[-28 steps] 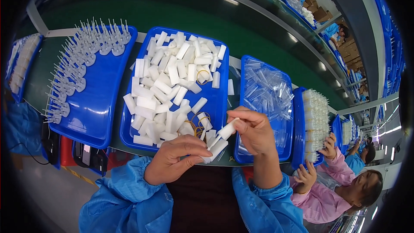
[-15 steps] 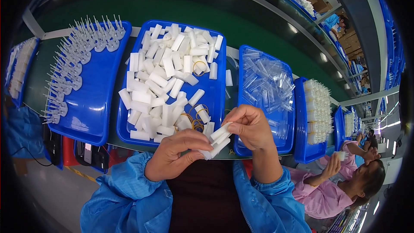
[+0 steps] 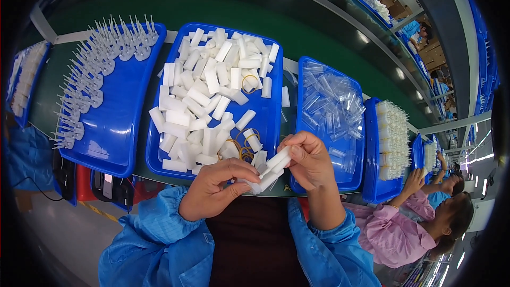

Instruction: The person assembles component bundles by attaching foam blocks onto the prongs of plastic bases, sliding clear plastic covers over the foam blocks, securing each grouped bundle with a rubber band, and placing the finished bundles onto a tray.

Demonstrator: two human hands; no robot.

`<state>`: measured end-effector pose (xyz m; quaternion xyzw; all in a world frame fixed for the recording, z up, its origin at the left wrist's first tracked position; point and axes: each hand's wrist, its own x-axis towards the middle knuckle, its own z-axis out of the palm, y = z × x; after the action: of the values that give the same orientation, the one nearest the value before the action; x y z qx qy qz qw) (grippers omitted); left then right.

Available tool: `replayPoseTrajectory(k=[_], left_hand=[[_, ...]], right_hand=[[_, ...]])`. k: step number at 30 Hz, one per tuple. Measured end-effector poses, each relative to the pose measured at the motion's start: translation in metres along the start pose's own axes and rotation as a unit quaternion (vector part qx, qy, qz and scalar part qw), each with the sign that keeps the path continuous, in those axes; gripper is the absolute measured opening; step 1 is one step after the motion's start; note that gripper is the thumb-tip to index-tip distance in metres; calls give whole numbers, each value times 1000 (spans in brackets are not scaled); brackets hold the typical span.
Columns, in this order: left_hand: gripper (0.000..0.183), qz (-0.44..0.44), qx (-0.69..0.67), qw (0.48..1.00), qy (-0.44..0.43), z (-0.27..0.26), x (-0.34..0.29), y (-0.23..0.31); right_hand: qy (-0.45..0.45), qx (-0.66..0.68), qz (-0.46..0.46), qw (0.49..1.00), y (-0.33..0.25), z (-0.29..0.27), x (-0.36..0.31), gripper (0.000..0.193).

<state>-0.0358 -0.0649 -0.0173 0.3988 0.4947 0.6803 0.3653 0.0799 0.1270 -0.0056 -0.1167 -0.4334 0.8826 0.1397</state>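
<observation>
While our left hand [image 3: 219,187] has its fingers pinched on the lower-left end of some small white foam-looking pieces [image 3: 270,179], our right hand [image 3: 311,162] has its fingertips closed on the upper-right end. We've got them right by the near right corner of a shallow blue plastic tray [image 3: 272,119] heaped with similar white blocks [image 3: 197,97], clear plastic tubes [image 3: 332,95] further right.

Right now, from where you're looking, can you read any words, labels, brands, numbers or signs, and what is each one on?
There is no readable text in this view.
Held white pieces: no print visible.
Clear plastic pieces: no print visible.
Dark device below the bench at left: any marking is too small to read.
Cardboard boxes in the background: too small and blurred.
</observation>
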Motion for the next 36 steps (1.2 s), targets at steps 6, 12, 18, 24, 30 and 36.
replayPoseTrajectory(k=[6,12,18,24,30,36], left_hand=[[19,-20,-59,998,-2,3,-2,-5],[27,-8,-159,987,6,12,-1,-10],[23,-4,-228,973,17,4,-2,-15],[23,24,-219,975,-18,0,-4,-16],[21,-34,-227,973,-34,-2,-12,-5],[24,10,-207,978,-4,-12,-21,-5]], right_hand=[[-8,-135,-47,990,-3,19,-11,10],[48,-127,-25,990,6,27,-14,9],[1,-134,32,990,-13,37,-11,17],[-74,-296,-20,952,-10,39,-14,22],[-129,-364,-82,919,-14,38,-10,25],[-90,-586,-207,779,-29,39,40,21]])
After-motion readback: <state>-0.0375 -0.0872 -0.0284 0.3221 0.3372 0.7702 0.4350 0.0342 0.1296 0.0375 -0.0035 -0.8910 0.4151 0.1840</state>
